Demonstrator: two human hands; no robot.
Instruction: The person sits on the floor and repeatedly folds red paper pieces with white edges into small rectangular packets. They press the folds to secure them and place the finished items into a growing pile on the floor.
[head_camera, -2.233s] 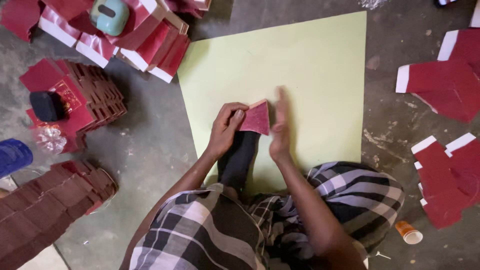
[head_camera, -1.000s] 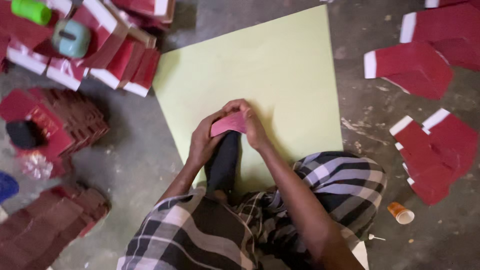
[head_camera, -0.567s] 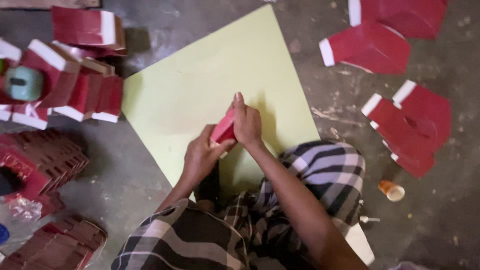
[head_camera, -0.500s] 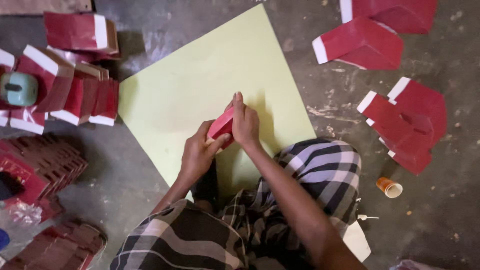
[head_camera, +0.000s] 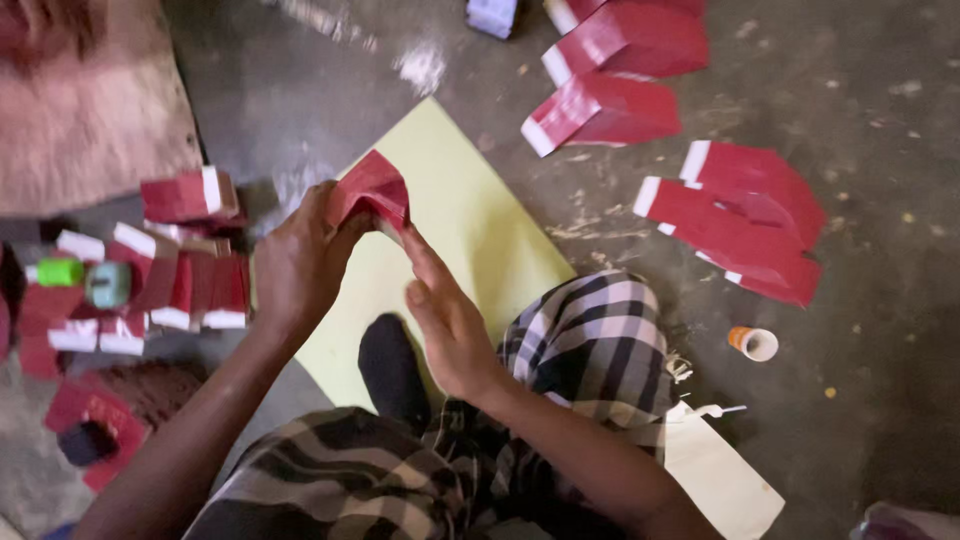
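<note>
Red folded card piece (head_camera: 372, 190): lifted above the pale green sheet (head_camera: 480, 230), near its upper corner. Left hand (head_camera: 297, 262) curled closed around the piece's left side. Right hand (head_camera: 450, 320) flat, fingers extended, their tips touching its lower right edge. Red cut pieces (head_camera: 730, 215) lie well apart on the floor to the right; stacked red boxes (head_camera: 175, 270) crowd the sheet's left edge. An orange cap (head_camera: 753, 343) sits right.

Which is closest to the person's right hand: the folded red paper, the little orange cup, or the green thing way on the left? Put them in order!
From the right hand:
1. Folded red paper, at its fingertips, just above, held by the left hand.
2. Small orange cup, out to the right on the floor.
3. Green thing, far left among the red cartons.
</note>
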